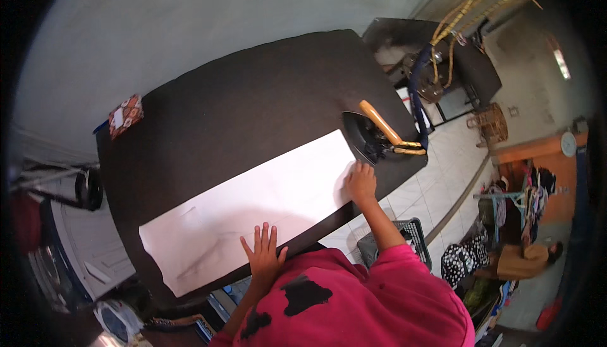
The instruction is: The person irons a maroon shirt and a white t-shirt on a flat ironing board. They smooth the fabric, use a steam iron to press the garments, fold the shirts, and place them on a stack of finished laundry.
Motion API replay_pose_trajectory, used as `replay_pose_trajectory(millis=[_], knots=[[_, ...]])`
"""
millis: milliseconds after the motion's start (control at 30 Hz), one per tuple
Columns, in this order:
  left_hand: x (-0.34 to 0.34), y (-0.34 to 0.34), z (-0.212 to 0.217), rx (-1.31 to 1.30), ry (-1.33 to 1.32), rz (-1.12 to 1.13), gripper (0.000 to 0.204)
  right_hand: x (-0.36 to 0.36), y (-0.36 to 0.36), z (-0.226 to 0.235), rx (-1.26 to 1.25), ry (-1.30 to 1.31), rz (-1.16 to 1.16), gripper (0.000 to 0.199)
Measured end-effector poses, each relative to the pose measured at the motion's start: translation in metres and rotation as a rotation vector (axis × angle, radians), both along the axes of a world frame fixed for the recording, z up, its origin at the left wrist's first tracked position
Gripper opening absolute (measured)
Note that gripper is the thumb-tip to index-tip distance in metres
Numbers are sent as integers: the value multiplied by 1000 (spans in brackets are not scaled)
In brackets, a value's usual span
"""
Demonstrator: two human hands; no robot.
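Note:
A long white folded cloth [253, 189] lies slantwise on the dark-covered table [208, 126], with some creases toward its left end. My left hand [263, 252] rests flat on the cloth's near edge, fingers spread. At the cloth's right end is my right hand [361, 184], its fingers bent and close together on the edge; the fingertips are partly hidden. Just beyond that hand an iron [361, 133] with a wooden handle stands on the table, close to the cloth but not held.
A patterned box-like item [126, 117] sits at the table's far left corner. Yellow-wrapped cords [450, 24] hang at the right. A basket [414, 239] stands on the tiled floor by my right arm. Another person [520, 261] is at the right, near hanging clothes [536, 198].

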State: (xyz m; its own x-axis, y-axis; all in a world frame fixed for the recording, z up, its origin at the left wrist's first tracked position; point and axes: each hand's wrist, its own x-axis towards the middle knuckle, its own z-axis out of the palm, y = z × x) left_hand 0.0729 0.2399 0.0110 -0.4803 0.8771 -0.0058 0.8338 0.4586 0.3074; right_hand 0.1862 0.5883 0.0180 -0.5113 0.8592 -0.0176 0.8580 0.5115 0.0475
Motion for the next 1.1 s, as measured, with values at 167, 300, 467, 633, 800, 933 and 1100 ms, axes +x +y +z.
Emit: replay_pose_trajectory(millis=[167,300,467,633,800,933,1100], knots=[[-3,-3,4,-58,-86,18,74,28,69,34,-1241,574,-394,57],[-10,4,21,30,-187,-9,73,32,107,98,-1169,775,-374,56],[-20,23,77,310,-431,-125,59,8,129,207,-1165,1089,-231,60],[-53,-16,78,542,-1020,288,50,-67,0,258,-841,704,210,66],[-117,-89,35,898,-1681,842,52,-144,-185,212,-1355,498,520,83],[-144,-100,18,1015,-1808,895,55,-157,-280,138,-1643,381,597,77],[-142,-99,13,555,-1052,948,47,-141,-263,108,-1383,475,936,41]])
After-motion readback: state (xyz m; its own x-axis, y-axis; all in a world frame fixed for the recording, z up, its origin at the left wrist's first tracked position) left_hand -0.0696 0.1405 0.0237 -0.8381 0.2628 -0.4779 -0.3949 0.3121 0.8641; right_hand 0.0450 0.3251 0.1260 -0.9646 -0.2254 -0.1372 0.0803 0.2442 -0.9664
